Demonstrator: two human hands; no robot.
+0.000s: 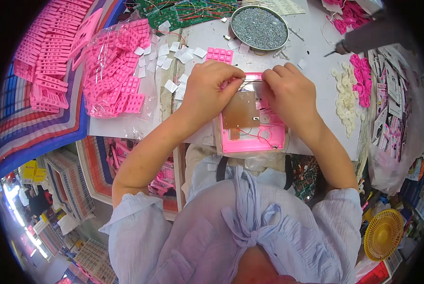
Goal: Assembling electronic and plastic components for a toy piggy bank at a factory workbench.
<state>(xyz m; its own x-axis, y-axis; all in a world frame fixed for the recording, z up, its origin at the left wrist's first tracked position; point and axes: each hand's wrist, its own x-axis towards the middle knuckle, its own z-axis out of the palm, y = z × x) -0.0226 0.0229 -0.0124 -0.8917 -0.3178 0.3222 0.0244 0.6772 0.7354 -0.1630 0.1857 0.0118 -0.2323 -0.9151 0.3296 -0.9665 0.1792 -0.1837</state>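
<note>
A pink plastic housing (279, 137) lies open in front of me on a pale block at the table's front edge. Inside it sits a brown circuit board (239, 111) with thin wires. My left hand (212, 87) is closed in a pinch at the housing's upper left, on thin wires (252, 84) that cross its top end. Opposite, at the upper right, my right hand (291, 92) has its fingers curled over the housing's edge where those wires run. Its fingertips are hidden, so what they grip cannot be made out. Just beyond lies a pink keypad (220, 55).
A round tin of small screws (260, 28) stands behind the housing, near green circuit boards (188, 16). White square pieces (186, 57) lie scattered beside a bag of pink keypads (117, 71). A power screwdriver (358, 41) hangs at upper right, above cream parts (345, 99).
</note>
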